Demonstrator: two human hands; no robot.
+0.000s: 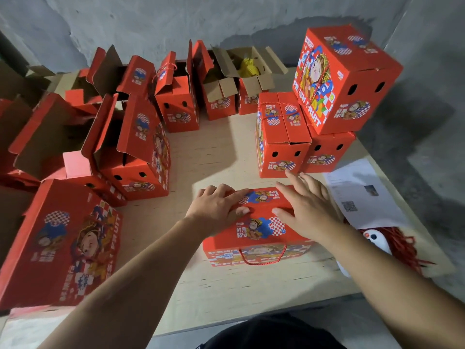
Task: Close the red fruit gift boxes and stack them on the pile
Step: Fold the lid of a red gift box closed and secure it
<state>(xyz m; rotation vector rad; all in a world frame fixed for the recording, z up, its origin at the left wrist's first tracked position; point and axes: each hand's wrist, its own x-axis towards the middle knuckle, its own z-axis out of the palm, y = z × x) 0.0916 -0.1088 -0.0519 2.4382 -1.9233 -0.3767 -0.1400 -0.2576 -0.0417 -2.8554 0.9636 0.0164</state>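
Centrally, red gift box (261,222), flaps down, cartoon print, left hand (216,210) and right hand (307,210) pressing, fingers straight.

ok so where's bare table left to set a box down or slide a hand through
Free: the bare strip of table between the open boxes on the left and the closed pile on the right; also the near edge. Crowded: the whole left side and back row.
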